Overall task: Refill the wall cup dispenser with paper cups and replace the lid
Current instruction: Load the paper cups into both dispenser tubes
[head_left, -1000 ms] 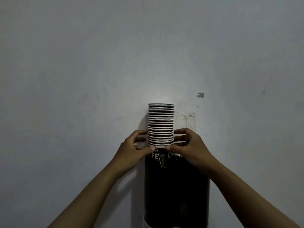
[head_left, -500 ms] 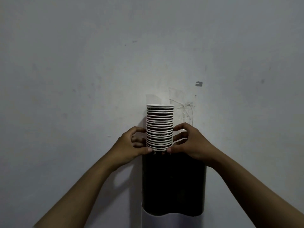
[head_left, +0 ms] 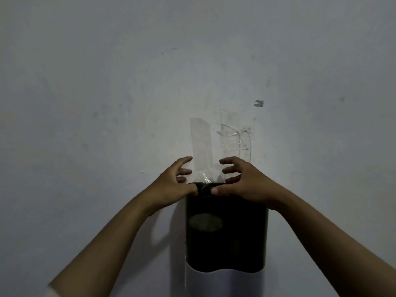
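I've got both hands at the top rim of the dispenser (head_left: pixel 226 232), a dark tube fixed to the wall (head_left: pixel 107 93). My left hand (head_left: pixel 175 185) and right hand (head_left: pixel 244 183) have fingers spread and loosely bent, thumbs resting on the dark thing at the dispenser's mouth, gripping nothing that I can make out. The cups (head_left: pixel 206 188) seem sunk inside the dispenser, only a dark top at the mouth, too dim to be sure. Risk as I judge it: the stack sits cocked or jams in the tube if the thumbs push unevenly, and pressing hard could tug the dispenser off the wall, since it looks taped. Just above the dispenser, clear tape strips (head_left: pixel 201 142) and a peeled, crinkled patch. No lid in view. Wall is plain, scuffed, grey; dim room.
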